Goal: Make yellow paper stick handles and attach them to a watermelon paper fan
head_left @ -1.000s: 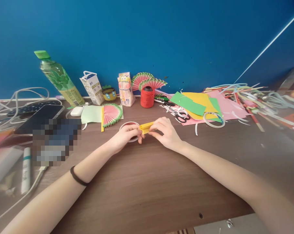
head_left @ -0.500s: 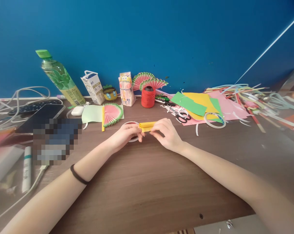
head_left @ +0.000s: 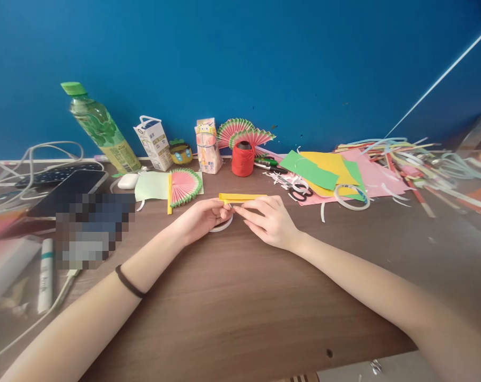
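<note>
so the folded yellow paper strip (head_left: 240, 197) sits dead centre of the frame on the brown wood-grain table (head_left: 240, 297), long, thin and flat with a crisp crease along it, matte craft paper by the look. the left hand (head_left: 200, 218) pinches its left end, fingers (head_left: 223, 212) closed on it, and under that hand there's a white ring of tape (head_left: 221, 227) lying flat. the right hand (head_left: 269, 222) rests just below the strip with fingers stretched out flat, touching its edge, not gripping anything. left of centre is a pink pleated paper fan (head_left: 183, 185) with a green scalloped rim. behind it, a red spool of thread (head_left: 242, 158) and a small white drink carton (head_left: 155, 142) with print too tiny to read. upper left, a tilted clear plastic bottle (head_left: 101, 130) with a green cap and leafy green label, writing unreadable.
</note>
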A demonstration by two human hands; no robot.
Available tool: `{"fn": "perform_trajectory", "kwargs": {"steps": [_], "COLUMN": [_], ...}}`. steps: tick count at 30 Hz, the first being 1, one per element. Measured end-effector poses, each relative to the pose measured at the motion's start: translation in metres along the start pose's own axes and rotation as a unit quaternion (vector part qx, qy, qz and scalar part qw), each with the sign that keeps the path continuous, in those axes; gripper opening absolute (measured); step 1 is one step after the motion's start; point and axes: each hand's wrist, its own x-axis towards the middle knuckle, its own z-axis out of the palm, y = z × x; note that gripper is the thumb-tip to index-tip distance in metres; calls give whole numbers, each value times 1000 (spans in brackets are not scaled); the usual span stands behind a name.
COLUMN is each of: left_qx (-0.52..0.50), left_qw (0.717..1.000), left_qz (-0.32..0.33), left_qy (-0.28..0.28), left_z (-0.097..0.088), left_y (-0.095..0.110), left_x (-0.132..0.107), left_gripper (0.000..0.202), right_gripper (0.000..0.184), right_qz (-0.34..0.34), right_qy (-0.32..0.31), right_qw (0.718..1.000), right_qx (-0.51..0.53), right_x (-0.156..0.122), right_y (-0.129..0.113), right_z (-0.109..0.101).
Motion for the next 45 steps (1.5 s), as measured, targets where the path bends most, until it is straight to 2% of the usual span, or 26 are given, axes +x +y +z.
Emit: {"fn": "perform_trajectory", "kwargs": {"steps": [5,11,17,25,35,45], "left_qx": [0,32,72,1,-38,-17], "left_qw": [1000,999,997,1000,999,1000], "left_qz": [-3,10,13,4,5,-2], "left_qy": [4,13,-1,-10,13,6], "left_z": [1,3,2,-2,-3,-5], "left_y": [0,0,-1,-1,1,2], "left_x": [0,-1,-1,0,-1,-1], "left_gripper": [19,18,17,17,20,20], "right_gripper": [31,34,26,35,8,15], "right_qz": [3,28,58,50,158,132], "right_qy": [13,-8,8,-11,0,60], "right_qw": [1000,999,995,998,987,989], "right_qx": [2,25,79,48,30,16], "right_x": [0,-1,0,-1,-4,-1], "right_y": [0,0,-1,1,17,19], "right_z": [1,1,2,4,11,7]}}
